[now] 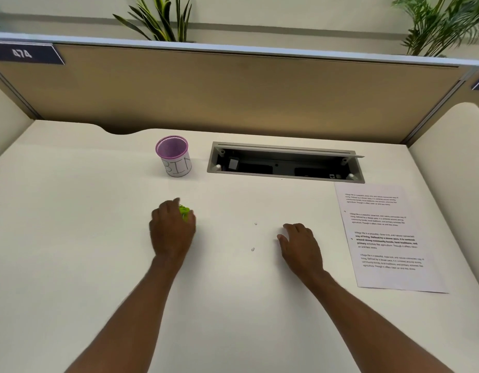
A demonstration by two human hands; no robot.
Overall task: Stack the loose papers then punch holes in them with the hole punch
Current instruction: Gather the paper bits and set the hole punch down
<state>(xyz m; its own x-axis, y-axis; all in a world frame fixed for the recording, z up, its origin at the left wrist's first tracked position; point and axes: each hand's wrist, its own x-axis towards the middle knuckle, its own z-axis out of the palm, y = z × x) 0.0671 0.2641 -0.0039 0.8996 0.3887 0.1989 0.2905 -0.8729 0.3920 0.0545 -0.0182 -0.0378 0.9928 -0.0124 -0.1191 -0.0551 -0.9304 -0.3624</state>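
Small bright-green plastic hole punch (184, 212) being clenched in left hand (171, 230), poking out beyond fingertips. Right hand (300, 244) being rested flat, fingers released. Printed white paper stack (386, 235) lying well right of right fingers. Tiny white paper dots (252, 249) lying between hands: punching judged done.

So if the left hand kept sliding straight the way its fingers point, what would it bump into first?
Probably the pink mesh cup labelled BIN. The left hand, closed over a small green hole punch, points up the desk towards it, with bare desk between. Depth is hard to judge.
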